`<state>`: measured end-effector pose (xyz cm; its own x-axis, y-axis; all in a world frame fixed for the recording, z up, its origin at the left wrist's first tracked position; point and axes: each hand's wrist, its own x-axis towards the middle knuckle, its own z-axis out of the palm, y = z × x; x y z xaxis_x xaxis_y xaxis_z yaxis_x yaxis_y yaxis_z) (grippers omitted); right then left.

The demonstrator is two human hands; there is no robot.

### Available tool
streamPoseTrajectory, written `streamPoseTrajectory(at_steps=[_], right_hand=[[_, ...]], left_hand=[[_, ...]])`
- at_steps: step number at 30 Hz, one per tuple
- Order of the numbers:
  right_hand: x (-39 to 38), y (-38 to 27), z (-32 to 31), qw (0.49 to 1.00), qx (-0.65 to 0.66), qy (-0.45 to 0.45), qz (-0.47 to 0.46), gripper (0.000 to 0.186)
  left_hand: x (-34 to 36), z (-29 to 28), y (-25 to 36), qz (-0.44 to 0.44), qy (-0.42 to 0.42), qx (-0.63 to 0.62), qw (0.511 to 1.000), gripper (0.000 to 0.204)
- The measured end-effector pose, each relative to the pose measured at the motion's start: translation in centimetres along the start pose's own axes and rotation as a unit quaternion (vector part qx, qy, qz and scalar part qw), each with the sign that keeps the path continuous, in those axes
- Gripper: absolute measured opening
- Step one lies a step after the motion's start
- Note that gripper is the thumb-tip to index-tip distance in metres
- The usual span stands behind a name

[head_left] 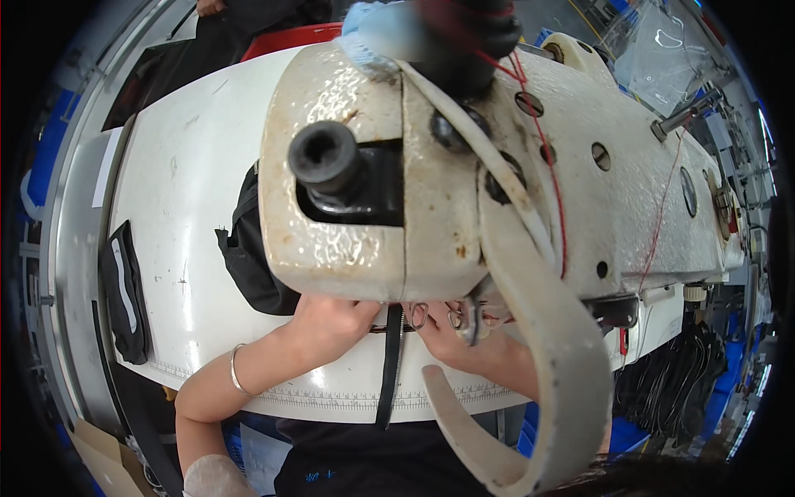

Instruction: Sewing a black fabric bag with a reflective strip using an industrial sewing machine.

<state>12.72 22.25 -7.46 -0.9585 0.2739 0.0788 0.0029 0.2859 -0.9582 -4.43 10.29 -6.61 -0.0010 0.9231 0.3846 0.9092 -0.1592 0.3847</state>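
Black zipper tape (pixel 390 364) runs nearward between the fingers of the left hand (pixel 330 331) and right hand (pixel 451 344). The sewing machine (pixel 339 261) hides their tips; I cannot tell whether they grasp.

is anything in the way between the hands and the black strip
Nothing visible stands between the left hand or right hand and the black strip along its lower part. The machine head hides what is under it, including some fingertips, so I can't tell there.
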Motion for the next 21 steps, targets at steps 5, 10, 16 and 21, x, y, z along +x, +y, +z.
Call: streamPoseTrajectory(at_steps=[5, 10, 16, 21], right_hand=[[0.1, 0.2, 0.3, 0.756, -0.617, -0.044, -0.215, 0.042], [0.5, -1.1, 0.1, 0.878, -0.46, 0.019, -0.127, 0.039], [0.6, -2.2, -1.2, 0.955, -0.182, -0.11, 0.205, 0.038], [0.5, -0.4, -0.2, 0.588, -0.773, -0.134, -0.2, 0.033]], left_hand=[[-0.3, 0.5, -0.6, 0.06, 0.02, 0.081, 0.995, 0.023], [-0.3, 0.6, -0.9, 0.041, -0.009, 0.015, 0.999, 0.023], [0.1, 0.4, -1.1, 0.057, 0.007, 0.038, 0.998, 0.024], [0.1, 0.5, -1.3, 0.045, 0.014, 0.008, 0.999, 0.023]])
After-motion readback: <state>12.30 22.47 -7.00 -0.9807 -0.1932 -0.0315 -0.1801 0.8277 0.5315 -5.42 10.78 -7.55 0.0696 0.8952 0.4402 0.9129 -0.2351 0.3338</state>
